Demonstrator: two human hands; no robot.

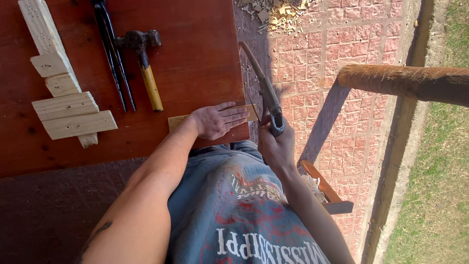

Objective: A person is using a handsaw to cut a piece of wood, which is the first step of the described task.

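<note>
Two hands work at the edge of the red surface (195, 63). The left hand (218, 121) lies flat, fingers spread, pressing a thin wood strip (178, 121) onto the surface; the strip's end sticks out just past its fingertips. The right hand (275, 146) has its grip closed around the handle of a saw (264, 88), whose blade runs away from that grip, crossing the strip's end. Beyond the left hand lie a hammer (144, 63), pincers (113, 54) and stacked wood blocks (66, 105).

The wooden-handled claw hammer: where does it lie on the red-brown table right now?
In the head view, the wooden-handled claw hammer lies on the red-brown table, just right of the black metal pincers and up-left of the left hand.
</note>
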